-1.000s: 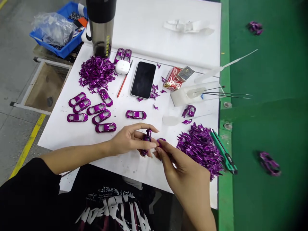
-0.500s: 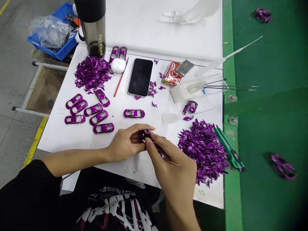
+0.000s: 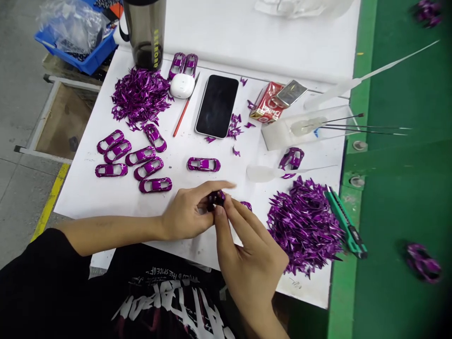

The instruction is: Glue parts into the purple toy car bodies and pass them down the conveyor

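Working over a white paper-covered tabletop point(image 3: 83, 200), w/ a dark green mat point(image 3: 399, 197) filling the right of the frame. Two heaps of glossy purple trim scraps sit on it: lower right heap point(image 3: 303, 226) and upper left heap point(image 3: 140, 96). Glossy purple toy car shells point(image 3: 140, 156) lie in a loose group left of centre. A green utility knife point(image 3: 346, 223) rests just right of the lower heap. At bottom centre, L hand point(image 3: 187, 214) and R hand point(image 3: 250, 263) meet, both clenched in a tight fingertip pinch on a small dark-purple car shell point(image 3: 216, 199), mostly hidden, so exact shape unclear. Another purple piece point(image 3: 246, 205) lies just beside the R fingers. Risk: item's tiny and glossy, so a slipped pinch could drop it toward the scraps; too much pressure could bend or scratch it.
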Motion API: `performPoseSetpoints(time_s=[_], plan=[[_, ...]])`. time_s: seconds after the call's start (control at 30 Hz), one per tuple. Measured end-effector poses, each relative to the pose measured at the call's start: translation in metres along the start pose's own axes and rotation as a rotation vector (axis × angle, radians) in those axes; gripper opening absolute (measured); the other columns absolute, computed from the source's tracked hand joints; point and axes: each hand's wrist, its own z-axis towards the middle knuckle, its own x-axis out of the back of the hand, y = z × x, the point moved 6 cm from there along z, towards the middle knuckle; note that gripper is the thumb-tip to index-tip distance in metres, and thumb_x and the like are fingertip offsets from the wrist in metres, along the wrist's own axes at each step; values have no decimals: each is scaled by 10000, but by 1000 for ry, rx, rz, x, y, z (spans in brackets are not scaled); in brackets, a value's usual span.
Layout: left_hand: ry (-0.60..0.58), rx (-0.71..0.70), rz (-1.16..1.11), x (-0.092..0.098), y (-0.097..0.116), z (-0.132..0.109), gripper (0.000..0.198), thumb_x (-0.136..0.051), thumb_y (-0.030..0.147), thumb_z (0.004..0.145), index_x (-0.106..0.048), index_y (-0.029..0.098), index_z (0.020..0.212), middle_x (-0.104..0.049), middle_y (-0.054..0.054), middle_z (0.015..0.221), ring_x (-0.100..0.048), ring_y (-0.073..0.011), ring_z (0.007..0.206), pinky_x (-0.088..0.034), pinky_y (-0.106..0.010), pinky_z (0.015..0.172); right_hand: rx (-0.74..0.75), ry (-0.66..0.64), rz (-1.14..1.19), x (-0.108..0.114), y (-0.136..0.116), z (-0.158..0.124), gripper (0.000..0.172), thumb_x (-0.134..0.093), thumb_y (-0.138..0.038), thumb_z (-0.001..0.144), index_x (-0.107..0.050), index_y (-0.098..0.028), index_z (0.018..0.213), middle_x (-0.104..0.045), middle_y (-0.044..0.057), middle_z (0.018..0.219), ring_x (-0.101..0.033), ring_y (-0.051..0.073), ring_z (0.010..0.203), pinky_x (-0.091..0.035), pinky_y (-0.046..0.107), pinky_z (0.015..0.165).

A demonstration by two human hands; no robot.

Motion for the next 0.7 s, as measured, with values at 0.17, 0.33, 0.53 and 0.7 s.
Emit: performPoseSetpoints(time_s=[0.17, 0.33, 0.53, 0.7], plan=[[-239, 102, -71, -3, 0, 4, 1043, -777, 290, 892, -153, 201, 1723, -778, -112, 1139, -766, -229, 1030, -608, -420, 1017, -205, -250, 265, 3, 29, 11, 222, -805, -339, 938, -796, -288, 1154, -781, 47, 1264, -751, 264, 1189, -656, 409, 1008], [-282, 25, 93, -3, -1, 2, 881, -736, 324, 939, -282, 220, 1687, -772, -105, 1178, -758, -268, 1071, -613, -469, 1020, -297, -417, 261, -5, 40, 6, 329, -708, -345, 991, -763, -291, 1311, -796, 61, 1242, -795, 263, 1062, -696, 365, 819], [-250, 32, 134, -8, 1, -2, 780, -731, 306, 943, -357, 185, 1616, -776, -114, 1159, -760, -251, 1021, -628, -431, 954, -252, -449, 178, 22, 27, 16, 296, -742, -443, 962, -820, -304, 1211, -828, 18, 1101, -803, 252, 844, -665, 348, 660], [-137, -91, 245, -1, 10, 0, 413, -701, 370, 967, -625, 165, 1317, -766, -107, 1173, -748, -210, 962, -647, -367, 891, -303, 184, -186, 76, 52, 82, 390, -586, -522, 1048, -852, -237, 1079, -807, 107, 982, -786, 359, 972, -647, 524, 889]])
